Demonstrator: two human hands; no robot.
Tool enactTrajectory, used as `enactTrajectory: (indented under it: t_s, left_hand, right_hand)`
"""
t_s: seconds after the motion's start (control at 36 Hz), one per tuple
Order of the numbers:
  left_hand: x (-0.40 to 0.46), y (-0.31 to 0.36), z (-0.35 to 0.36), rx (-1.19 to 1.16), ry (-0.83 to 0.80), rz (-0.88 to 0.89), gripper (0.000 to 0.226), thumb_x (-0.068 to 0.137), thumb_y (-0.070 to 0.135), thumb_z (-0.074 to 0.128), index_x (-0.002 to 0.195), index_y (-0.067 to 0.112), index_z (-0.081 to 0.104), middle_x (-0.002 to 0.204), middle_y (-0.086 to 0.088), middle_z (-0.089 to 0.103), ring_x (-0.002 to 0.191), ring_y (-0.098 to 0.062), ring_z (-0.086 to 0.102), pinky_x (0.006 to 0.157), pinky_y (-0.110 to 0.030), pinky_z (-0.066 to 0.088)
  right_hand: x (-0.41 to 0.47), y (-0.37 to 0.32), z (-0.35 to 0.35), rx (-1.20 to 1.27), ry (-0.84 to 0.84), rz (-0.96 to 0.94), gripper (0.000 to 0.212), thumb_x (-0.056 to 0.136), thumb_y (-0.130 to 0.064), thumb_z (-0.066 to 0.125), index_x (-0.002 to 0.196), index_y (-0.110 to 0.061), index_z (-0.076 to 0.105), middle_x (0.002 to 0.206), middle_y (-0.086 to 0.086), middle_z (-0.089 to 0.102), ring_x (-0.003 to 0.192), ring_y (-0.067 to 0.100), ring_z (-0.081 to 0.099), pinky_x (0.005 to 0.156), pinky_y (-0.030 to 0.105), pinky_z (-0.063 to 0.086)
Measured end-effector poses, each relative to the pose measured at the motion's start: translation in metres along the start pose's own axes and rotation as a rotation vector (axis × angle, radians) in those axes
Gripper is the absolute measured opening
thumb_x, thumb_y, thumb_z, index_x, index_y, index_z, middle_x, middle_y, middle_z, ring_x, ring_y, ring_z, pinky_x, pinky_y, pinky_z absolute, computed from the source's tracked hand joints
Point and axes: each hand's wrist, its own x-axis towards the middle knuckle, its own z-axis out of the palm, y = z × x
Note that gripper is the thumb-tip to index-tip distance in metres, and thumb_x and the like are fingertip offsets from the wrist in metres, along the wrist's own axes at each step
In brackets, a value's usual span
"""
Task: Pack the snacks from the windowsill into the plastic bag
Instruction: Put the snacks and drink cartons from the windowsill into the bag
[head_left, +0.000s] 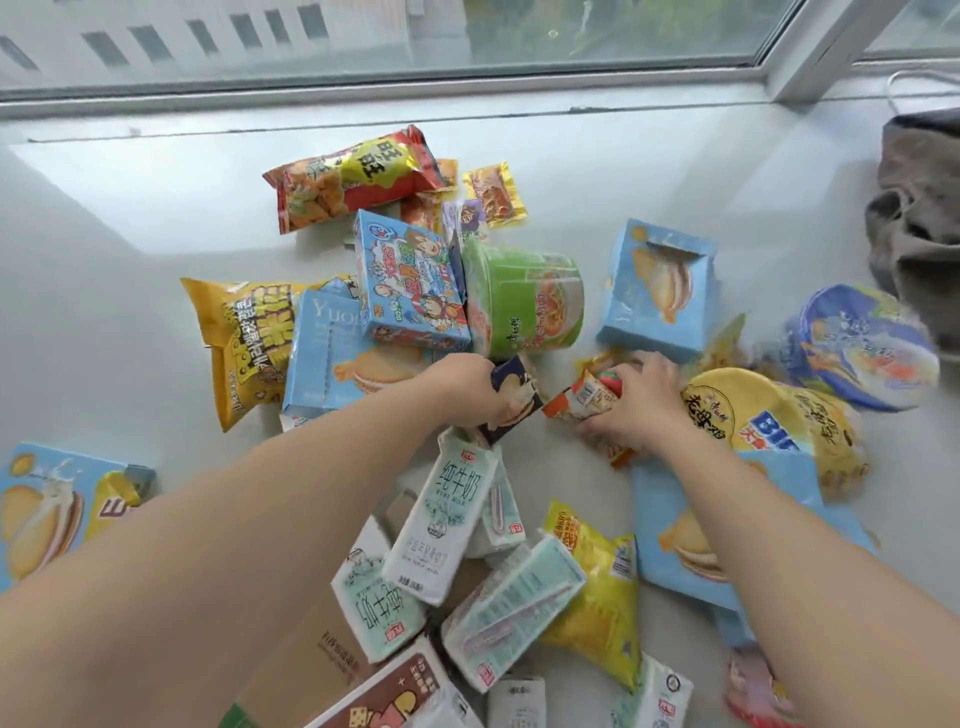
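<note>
Snacks lie scattered over the white windowsill (156, 218). My left hand (467, 387) is closed on a small dark blue cake packet (511, 397) in the middle of the pile. My right hand (641, 400) grips a bunch of small orange and white snack packets (584, 400) just to the right. Around them lie a green noodle cup (524, 301), light blue cake boxes (660, 288), a yellow noodle bowl (748, 415), white milk cartons (447, 514) and a red cracker bag (353, 174). No plastic bag is visible.
A grey cloth bag (919, 218) sits at the far right by the window frame (810, 57). A blue noodle bowl (862, 345) lies at right, yellow popcorn bag (239, 348) at left, brown box (384, 696) at the near edge.
</note>
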Motion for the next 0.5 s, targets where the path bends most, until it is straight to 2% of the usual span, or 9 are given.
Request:
enactTrajectory:
  t_s: [0.06, 0.11, 0.14, 0.19, 0.25, 0.31, 0.36, 0.42, 0.5]
  left_hand:
    - [0.008, 0.004, 0.006, -0.078, -0.007, -0.036, 0.034, 0.092, 0.037, 0.051, 0.072, 0.010, 0.048, 0.064, -0.004, 0.043, 0.058, -0.018, 0.042, 0.049, -0.026, 0.030]
    - [0.015, 0.009, 0.013, -0.153, 0.022, -0.054, 0.031, 0.091, 0.036, 0.052, 0.072, 0.011, 0.050, 0.067, -0.004, 0.046, 0.061, -0.018, 0.044, 0.052, -0.026, 0.034]
    - [0.018, 0.012, 0.016, -0.178, 0.047, -0.058, 0.030, 0.090, 0.037, 0.052, 0.074, 0.012, 0.053, 0.074, -0.006, 0.050, 0.070, -0.019, 0.047, 0.057, -0.028, 0.039]
    - [0.026, 0.017, 0.024, -0.175, 0.106, -0.082, 0.030, 0.090, 0.043, 0.051, 0.092, 0.015, 0.062, 0.103, -0.014, 0.054, 0.101, -0.027, 0.048, 0.083, -0.034, 0.045]
    - [0.034, 0.020, 0.032, -0.168, 0.156, -0.141, 0.040, 0.091, 0.047, 0.048, 0.114, 0.016, 0.059, 0.128, -0.019, 0.042, 0.122, -0.034, 0.038, 0.101, -0.040, 0.038]
    - [0.043, 0.023, 0.041, -0.185, 0.193, -0.217, 0.043, 0.092, 0.046, 0.048, 0.124, 0.017, 0.054, 0.139, -0.020, 0.028, 0.128, -0.039, 0.031, 0.106, -0.044, 0.034]
    - [0.049, 0.027, 0.047, -0.164, 0.249, -0.274, 0.042, 0.092, 0.045, 0.051, 0.125, 0.019, 0.053, 0.141, -0.019, 0.023, 0.130, -0.040, 0.025, 0.106, -0.048, 0.032]
    - [0.051, 0.032, 0.051, -0.152, 0.299, -0.305, 0.042, 0.091, 0.044, 0.053, 0.124, 0.019, 0.052, 0.139, -0.019, 0.023, 0.129, -0.040, 0.025, 0.104, -0.048, 0.033]
    - [0.051, 0.035, 0.053, -0.236, 0.311, -0.305, 0.039, 0.091, 0.041, 0.054, 0.121, 0.017, 0.053, 0.131, -0.015, 0.032, 0.114, -0.038, 0.045, 0.100, -0.045, 0.037]
  right_hand:
    - [0.004, 0.002, -0.008, -0.011, -0.064, -0.025, 0.091, 0.059, -0.061, 0.078, 0.137, -0.026, 0.046, 0.155, 0.010, 0.014, 0.144, 0.032, 0.001, 0.117, 0.038, 0.004]
    - [0.009, 0.002, -0.013, -0.024, -0.118, -0.046, 0.095, 0.058, -0.062, 0.077, 0.140, -0.030, 0.041, 0.157, 0.008, 0.006, 0.145, 0.032, -0.007, 0.118, 0.040, 0.002]
    - [0.012, 0.002, -0.014, -0.023, -0.145, -0.050, 0.096, 0.058, -0.062, 0.077, 0.141, -0.031, 0.039, 0.158, 0.007, 0.003, 0.145, 0.032, -0.010, 0.117, 0.041, 0.001]
    - [0.019, 0.002, -0.016, -0.019, -0.189, -0.052, 0.098, 0.058, -0.062, 0.077, 0.142, -0.032, 0.037, 0.158, 0.006, -0.003, 0.145, 0.032, -0.012, 0.117, 0.043, 0.002]
    - [0.024, 0.002, -0.017, -0.021, -0.215, -0.053, 0.100, 0.057, -0.063, 0.077, 0.143, -0.033, 0.036, 0.158, 0.008, -0.002, 0.145, 0.032, -0.005, 0.117, 0.043, 0.006]
    - [0.027, 0.002, -0.017, -0.032, -0.214, -0.055, 0.100, 0.057, -0.065, 0.076, 0.143, -0.034, 0.034, 0.157, 0.009, 0.002, 0.144, 0.031, 0.001, 0.117, 0.041, 0.010]
    - [0.026, 0.000, -0.016, -0.053, -0.190, -0.065, 0.098, 0.057, -0.064, 0.076, 0.141, -0.033, 0.036, 0.153, 0.009, 0.008, 0.140, 0.032, 0.010, 0.115, 0.040, 0.017]
    - [0.024, -0.001, -0.013, 0.002, -0.167, -0.081, 0.089, 0.059, -0.056, 0.079, 0.135, -0.028, 0.043, 0.143, 0.010, 0.020, 0.132, 0.030, 0.028, 0.108, 0.035, 0.029]
    - [0.018, -0.003, -0.005, 0.111, -0.124, -0.093, 0.075, 0.061, -0.046, 0.081, 0.124, -0.022, 0.048, 0.123, 0.010, 0.042, 0.115, 0.029, 0.047, 0.095, 0.032, 0.042]
